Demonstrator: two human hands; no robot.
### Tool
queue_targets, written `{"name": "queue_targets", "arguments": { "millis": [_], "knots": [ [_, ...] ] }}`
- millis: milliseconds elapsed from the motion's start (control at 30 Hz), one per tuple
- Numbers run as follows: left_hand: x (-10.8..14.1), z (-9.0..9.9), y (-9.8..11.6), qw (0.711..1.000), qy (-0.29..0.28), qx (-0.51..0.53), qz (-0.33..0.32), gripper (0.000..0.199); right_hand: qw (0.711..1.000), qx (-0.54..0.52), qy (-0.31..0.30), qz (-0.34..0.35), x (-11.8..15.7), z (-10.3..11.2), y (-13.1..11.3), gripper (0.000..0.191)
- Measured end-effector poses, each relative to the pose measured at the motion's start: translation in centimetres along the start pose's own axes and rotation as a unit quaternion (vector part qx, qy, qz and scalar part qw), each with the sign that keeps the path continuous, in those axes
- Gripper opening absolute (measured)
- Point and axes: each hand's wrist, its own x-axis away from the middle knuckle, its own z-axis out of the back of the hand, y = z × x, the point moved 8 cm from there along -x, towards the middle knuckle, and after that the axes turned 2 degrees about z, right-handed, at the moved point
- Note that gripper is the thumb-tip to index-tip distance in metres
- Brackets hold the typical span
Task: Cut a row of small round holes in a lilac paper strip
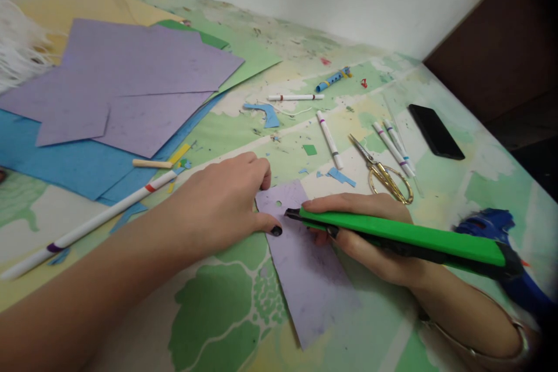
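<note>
A piece of purple paper (300, 285) lies on the patterned tablecloth in front of me, with a small hole near its far end. My left hand (222, 197) holds its far left edge, fingers curled and thumb pressed on the sheet. In my right hand (370, 232) is a green utility knife (405, 235), its dark tip over the paper just beside the hole. My right fingers wrap the front of the handle. Whether the blade touches the paper is too small to tell.
Purple sheets (143, 64) and blue sheets (78, 168) are stacked at left. Gold-handled scissors (379, 168), a white marker (330, 139), a black phone (436, 131) and a dark blue object (488, 224) lie right. A long white stick (104, 218) of joined markers lies near my left arm.
</note>
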Motion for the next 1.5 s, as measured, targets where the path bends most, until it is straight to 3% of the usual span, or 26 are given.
{"name": "queue_targets", "arguments": {
  "millis": [233,800,967,1167,1500],
  "knots": [
    [0.3,-0.3,0.3,1.000,-0.022,-0.018,-0.003,0.038,0.999,0.028,0.031,0.032,-0.3,-0.1,-1.0,0.034],
    [0.3,-0.3,0.3,0.999,-0.023,-0.025,0.001,0.039,0.990,0.108,0.085,0.010,0.6,-0.3,-1.1,0.033],
    [0.2,-0.3,0.3,0.999,-0.015,-0.030,-0.001,0.037,0.987,0.146,0.067,0.010,0.9,-0.6,-1.2,0.033],
    [0.4,-0.3,0.3,0.999,-0.012,-0.039,0.004,0.036,0.966,0.215,0.143,0.020,0.9,-0.6,-2.6,0.026],
    [0.6,0.0,0.5,0.999,-0.006,-0.041,0.010,0.032,0.938,0.313,0.141,0.057,1.5,-1.4,-3.5,0.027]
  ]
}}
